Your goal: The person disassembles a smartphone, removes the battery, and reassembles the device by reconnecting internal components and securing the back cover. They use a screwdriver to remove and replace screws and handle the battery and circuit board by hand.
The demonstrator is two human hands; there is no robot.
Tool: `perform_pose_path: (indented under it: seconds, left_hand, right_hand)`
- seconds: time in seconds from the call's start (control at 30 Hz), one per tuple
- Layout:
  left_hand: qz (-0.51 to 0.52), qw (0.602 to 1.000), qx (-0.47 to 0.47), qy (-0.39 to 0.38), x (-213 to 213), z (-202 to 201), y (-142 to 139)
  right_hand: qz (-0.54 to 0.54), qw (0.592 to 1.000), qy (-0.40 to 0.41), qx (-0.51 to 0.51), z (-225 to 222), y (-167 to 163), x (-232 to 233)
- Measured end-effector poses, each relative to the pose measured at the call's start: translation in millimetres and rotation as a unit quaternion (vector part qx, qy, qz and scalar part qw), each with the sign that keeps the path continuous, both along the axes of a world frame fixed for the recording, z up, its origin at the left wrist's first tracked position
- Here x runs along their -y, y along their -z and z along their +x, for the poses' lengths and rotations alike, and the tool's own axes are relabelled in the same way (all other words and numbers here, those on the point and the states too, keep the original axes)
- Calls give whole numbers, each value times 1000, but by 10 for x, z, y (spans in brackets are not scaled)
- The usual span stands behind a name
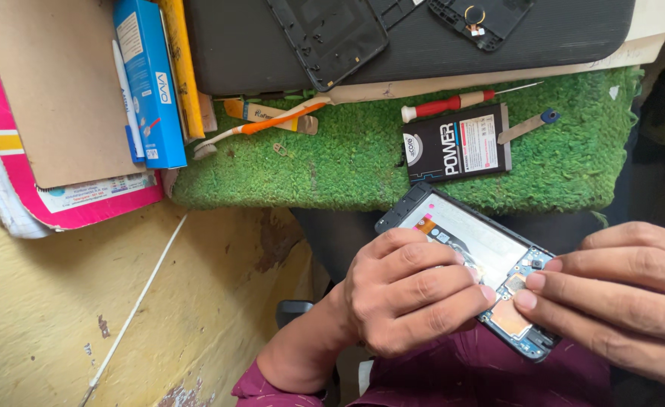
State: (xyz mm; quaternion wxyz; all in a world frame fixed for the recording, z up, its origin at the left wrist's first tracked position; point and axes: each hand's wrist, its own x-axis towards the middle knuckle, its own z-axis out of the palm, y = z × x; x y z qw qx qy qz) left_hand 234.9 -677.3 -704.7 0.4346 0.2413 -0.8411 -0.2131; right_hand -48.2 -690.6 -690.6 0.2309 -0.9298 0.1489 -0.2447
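Note:
An opened phone (468, 241) with its back removed lies tilted over my lap, showing a pale battery bay and a blue circuit board. My left hand (408, 290) grips the phone's near edge, fingers curled across its middle. My right hand (619, 294) comes in from the right, with two fingertips pressed on a copper-coloured part of the board at the phone's lower end. A black battery (457, 143) lies flat on the green mat (347, 158) just beyond the phone.
On the mat lie a red-handled screwdriver (453, 103), an orange and white toothbrush (261, 124) and a thin metal pry tool with a blue tip (527, 126). Black phone back covers (332, 34) rest on a dark case behind. Blue box (148, 79), cardboard and pink book at left.

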Motion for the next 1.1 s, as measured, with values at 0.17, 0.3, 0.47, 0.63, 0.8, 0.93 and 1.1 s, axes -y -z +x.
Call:
perform_pose_path:
  seconds: [0.17, 0.3, 0.47, 0.63, 0.8, 0.93, 1.1]
  left_hand:
    - [-35, 999, 4, 15, 11, 1, 12]
    - [-73, 997, 15, 31, 8, 18, 45]
    - [-83, 996, 20, 28, 3, 16, 36]
    - [-27, 999, -2, 22, 12, -5, -3]
    - [-32, 999, 1, 32, -13, 5, 13]
    - [-74, 996, 27, 44, -33, 44, 52]
    - [-40, 999, 27, 23, -28, 87, 7]
  right_hand:
    - [-40, 999, -11, 21, 16, -10, 1]
    - [-65, 997, -14, 31, 35, 4, 4]
    - [-70, 997, -15, 30, 44, 25, -2]
    - [-36, 999, -13, 37, 31, 6, 9]
    - [-44, 998, -14, 40, 41, 16, -8]
    - [-60, 996, -11, 58, 82, 96, -30]
    - [-41, 998, -15, 48, -53, 93, -12]
